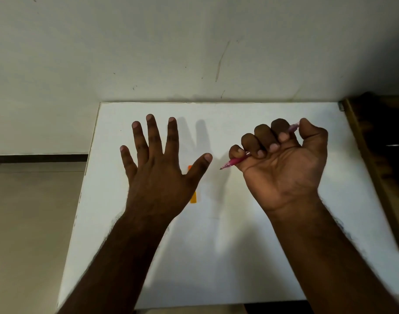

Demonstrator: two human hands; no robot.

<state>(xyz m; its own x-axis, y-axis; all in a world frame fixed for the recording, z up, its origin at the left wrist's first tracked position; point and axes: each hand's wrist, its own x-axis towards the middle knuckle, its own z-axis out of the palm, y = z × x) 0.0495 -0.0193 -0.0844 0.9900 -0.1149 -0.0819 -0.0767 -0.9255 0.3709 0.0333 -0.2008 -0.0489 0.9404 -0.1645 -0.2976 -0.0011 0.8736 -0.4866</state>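
My left hand is held above a white table, back up, fingers straight and spread, holding nothing. My right hand is raised palm up to its right, with the fingers curled round a pink pen. The pen's tip sticks out to the left past my little finger and its other end shows beside my thumb. A small orange strip lies on the table, mostly hidden under my left hand.
The table stands against a pale, scuffed wall. A beige tiled floor lies to the left. A dark wooden piece of furniture borders the table's right side.
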